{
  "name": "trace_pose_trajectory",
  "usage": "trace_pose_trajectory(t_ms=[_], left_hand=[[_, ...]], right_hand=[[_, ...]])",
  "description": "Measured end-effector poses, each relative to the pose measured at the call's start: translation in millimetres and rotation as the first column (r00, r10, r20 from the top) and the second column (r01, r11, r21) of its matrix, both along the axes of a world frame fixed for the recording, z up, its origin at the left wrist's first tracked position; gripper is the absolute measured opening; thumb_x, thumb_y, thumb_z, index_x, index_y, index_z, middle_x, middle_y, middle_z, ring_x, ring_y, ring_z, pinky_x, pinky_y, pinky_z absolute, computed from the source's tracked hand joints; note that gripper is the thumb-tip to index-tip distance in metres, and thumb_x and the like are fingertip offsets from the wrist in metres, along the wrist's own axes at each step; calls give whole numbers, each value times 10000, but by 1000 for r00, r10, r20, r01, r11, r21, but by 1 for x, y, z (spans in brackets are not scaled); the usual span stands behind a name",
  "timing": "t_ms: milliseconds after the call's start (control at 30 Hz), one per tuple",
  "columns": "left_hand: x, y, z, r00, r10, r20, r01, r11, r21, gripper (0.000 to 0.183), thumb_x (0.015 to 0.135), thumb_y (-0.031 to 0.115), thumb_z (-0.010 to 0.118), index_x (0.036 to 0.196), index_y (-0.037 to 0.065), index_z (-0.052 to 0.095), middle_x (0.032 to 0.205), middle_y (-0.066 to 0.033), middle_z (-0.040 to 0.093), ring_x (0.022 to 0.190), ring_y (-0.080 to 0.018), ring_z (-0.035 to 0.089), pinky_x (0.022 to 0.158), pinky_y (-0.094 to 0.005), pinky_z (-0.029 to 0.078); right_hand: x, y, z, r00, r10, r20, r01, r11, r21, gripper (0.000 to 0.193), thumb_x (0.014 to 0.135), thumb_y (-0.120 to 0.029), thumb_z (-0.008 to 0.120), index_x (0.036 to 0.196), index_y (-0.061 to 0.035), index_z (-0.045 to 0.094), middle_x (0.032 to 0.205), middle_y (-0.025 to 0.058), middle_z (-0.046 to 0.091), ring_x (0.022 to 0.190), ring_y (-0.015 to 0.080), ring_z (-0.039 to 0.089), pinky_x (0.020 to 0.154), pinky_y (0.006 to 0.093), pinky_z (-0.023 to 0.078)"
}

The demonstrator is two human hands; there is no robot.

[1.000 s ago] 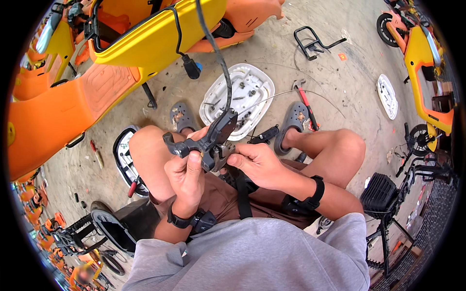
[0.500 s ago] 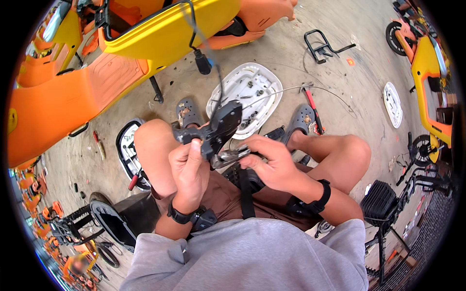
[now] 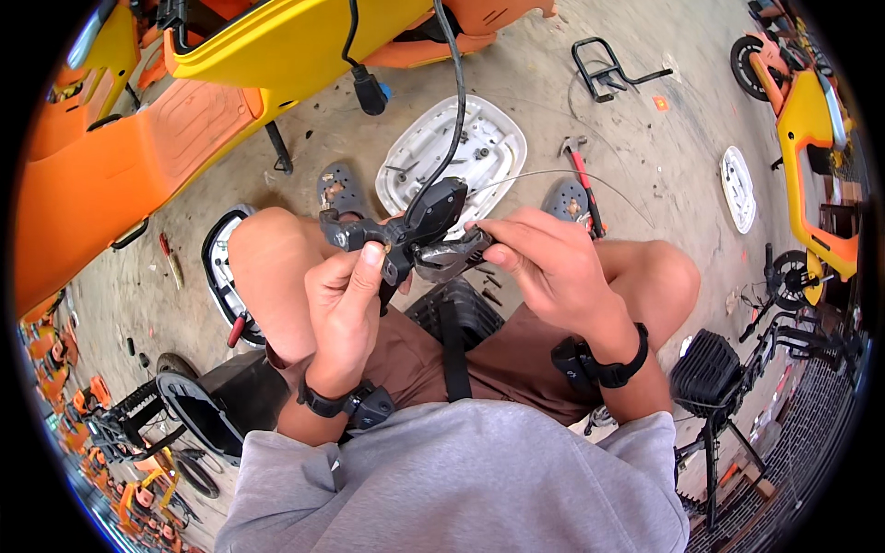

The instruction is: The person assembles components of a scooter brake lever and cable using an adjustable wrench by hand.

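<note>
My left hand pinches the lower end of a black part with several arms and a flat head, held up above my lap. A black cable hangs down to it from above. My right hand is closed, thumb against fingers, on the right end of a grey metal piece that touches the black part's side; how the two join is hidden. From near the black part a thin wire arcs off to the right.
A white tray with loose bolts lies beyond my hands, a red-handled hammer right of it. An orange and yellow vehicle body fills the upper left. Below my hands stands a black ribbed case; a bent black frame lies farther off.
My right hand has shifted right and turned, and the grey metal piece has swung with it. The black part has tilted slightly in my left hand. The whole view has shifted a little.
</note>
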State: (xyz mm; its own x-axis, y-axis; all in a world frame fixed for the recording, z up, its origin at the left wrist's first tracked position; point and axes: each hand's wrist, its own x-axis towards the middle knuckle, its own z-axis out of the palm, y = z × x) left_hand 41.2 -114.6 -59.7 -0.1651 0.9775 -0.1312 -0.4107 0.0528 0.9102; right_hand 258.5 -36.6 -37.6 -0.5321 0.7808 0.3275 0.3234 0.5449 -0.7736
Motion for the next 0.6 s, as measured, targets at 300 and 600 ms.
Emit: trace_pose_trajectory(t_ms=[300, 600], left_hand=[[-3, 5, 6, 995, -81, 57, 91, 977, -195, 313, 998, 208, 569, 841, -42, 671, 784, -86, 646, 654, -140, 563, 600, -279, 445], [2, 11, 6, 971, 2, 241, 39, 986, -164, 305, 1015, 212, 528, 912, -33, 678, 866, -103, 655, 701, -167, 570, 619, -314, 469]], right_hand=[[1, 3, -7, 996, -55, 72, 60, 996, -62, 150, 873, -195, 697, 912, -50, 689, 722, 89, 593, 572, 266, 572, 500, 346, 432], [-13, -6, -20, 994, -112, 2, 111, 985, -129, 161, 859, -207, 709, 878, -51, 674, 705, 98, 621, 595, 278, 607, 514, 350, 460]])
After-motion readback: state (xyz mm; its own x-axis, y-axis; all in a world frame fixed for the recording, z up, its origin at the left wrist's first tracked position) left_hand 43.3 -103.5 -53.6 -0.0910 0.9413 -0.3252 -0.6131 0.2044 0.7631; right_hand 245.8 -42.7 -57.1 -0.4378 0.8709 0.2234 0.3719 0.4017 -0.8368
